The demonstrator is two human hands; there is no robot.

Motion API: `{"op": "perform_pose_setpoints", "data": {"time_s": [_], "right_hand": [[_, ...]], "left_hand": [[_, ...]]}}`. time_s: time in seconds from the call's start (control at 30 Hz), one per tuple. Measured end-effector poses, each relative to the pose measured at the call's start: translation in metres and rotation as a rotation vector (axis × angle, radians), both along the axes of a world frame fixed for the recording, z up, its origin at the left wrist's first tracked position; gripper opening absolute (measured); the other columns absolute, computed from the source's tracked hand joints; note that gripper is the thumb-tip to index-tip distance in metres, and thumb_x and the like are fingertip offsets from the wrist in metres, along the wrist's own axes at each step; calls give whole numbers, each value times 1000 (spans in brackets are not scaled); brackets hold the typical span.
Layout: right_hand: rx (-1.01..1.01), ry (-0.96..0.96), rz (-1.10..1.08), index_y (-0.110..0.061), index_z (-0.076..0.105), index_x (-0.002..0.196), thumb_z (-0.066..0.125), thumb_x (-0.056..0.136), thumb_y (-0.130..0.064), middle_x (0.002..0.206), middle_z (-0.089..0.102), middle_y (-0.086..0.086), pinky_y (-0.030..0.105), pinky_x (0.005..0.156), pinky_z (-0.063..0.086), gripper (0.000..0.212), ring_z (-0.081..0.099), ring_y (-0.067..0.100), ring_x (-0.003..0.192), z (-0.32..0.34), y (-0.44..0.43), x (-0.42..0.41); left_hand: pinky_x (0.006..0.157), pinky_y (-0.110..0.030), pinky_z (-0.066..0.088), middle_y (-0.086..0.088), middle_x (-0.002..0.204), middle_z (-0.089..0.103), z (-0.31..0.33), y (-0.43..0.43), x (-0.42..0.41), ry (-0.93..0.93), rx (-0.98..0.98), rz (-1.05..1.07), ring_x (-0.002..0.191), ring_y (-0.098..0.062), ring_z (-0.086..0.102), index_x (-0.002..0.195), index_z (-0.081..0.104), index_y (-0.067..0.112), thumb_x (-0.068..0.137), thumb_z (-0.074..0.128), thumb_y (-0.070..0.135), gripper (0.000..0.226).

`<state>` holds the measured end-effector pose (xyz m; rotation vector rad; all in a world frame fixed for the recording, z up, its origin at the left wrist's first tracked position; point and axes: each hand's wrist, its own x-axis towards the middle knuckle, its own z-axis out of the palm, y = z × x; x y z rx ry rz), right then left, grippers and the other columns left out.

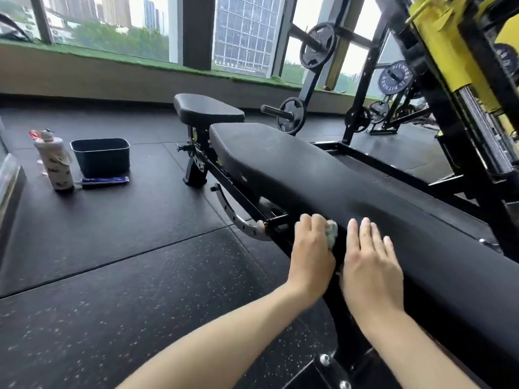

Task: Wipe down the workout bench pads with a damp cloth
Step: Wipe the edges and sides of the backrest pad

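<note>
Clutching cloth (332, 233), left hand (310, 249) presses pad (309, 175); tub (101, 158) interior hidden.

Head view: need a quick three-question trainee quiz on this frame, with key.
1. Which hand holds the cloth? A left, B right, C neither.
2. True or false: the right hand lies flat on the long pad.
3. Fill in: on the floor, beside the bottle, stands a dark ___.
Key: 1 A, the left hand; 2 true; 3 tub.
</note>
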<state>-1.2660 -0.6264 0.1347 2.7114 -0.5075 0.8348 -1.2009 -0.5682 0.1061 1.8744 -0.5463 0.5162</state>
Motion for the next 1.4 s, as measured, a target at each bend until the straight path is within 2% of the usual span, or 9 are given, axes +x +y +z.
{"op": "perform_pose_setpoints", "data": {"time_s": [0.1, 0.2, 0.37, 0.5, 0.67, 0.97, 1.07, 1.27, 1.4], "right_hand": [[26, -11, -9, 13, 52, 127, 36, 85, -7, 126, 53, 36, 57, 96, 44, 49, 55, 46, 117, -6, 2, 5], [46, -26, -3, 14, 54, 123, 51, 82, -1, 123, 55, 37, 56, 96, 46, 44, 55, 46, 116, -9, -1, 13], [42, -47, -22, 12, 44, 134, 64, 84, -5, 136, 48, 31, 53, 109, 31, 56, 43, 38, 132, -9, 0, 36], [111, -58, -68, 9, 45, 135, 67, 80, -9, 138, 47, 29, 50, 113, 25, 61, 39, 36, 136, -4, 19, 64], [7, 18, -1, 1, 16, 150, 34, 95, -12, 157, 14, 22, 47, 119, 1, 59, 8, 29, 148, -3, 20, 74], [16, 94, 153, -5, -5, 151, 57, 89, -13, 160, -6, 14, 47, 110, -19, 89, -8, 27, 148, -10, 30, 97], [13, 148, 186, -3, -23, 146, 38, 94, -11, 156, -24, 15, 50, 109, -19, 80, -21, 28, 145, -8, 33, 101], [67, 212, 207, -3, -28, 144, 40, 92, -11, 154, -29, 14, 51, 113, -14, 86, -24, 25, 144, -5, 37, 106], [-3, 165, 201, -1, -30, 142, 39, 93, -13, 154, -28, 16, 54, 106, -19, 86, -21, 27, 145, -11, 37, 108]], "left_hand": [[78, -36, 43, -8, 98, 42, 10, 14, 47, 53, -77, 67, 86, -25, 46, 96, 50, 4, 74, 47, -15, 29], [82, -40, 44, -5, 98, 39, 23, 25, 88, 222, -235, 311, 89, -26, 47, 100, 50, 4, 74, 44, -16, 34], [77, -29, 42, -1, 98, 41, -1, 1, 31, -76, -79, 15, 88, -22, 46, 101, 53, 5, 69, 48, -17, 39], [71, -15, 35, -13, 103, 45, 15, 25, 92, 96, -194, 211, 82, -16, 39, 105, 53, 0, 80, 48, -13, 29], [73, -21, 36, -2, 100, 37, -2, 7, 67, -39, -129, 119, 87, -19, 44, 104, 50, 4, 75, 57, -9, 33], [80, -27, 43, -6, 105, 35, 6, 38, 134, 179, -276, 382, 89, -18, 42, 106, 45, 6, 76, 41, -16, 38], [73, -7, 36, -2, 102, 36, -8, 29, 105, 21, -120, 193, 80, -4, 37, 107, 48, 3, 79, 53, -11, 31], [85, -32, 41, -10, 107, 38, 13, 50, 152, 233, -299, 446, 97, -24, 44, 105, 47, 3, 74, 40, -17, 37], [73, -15, 34, -4, 101, 38, -9, 33, 109, 57, -116, 210, 79, -5, 34, 104, 48, 2, 81, 54, -8, 26]]}}
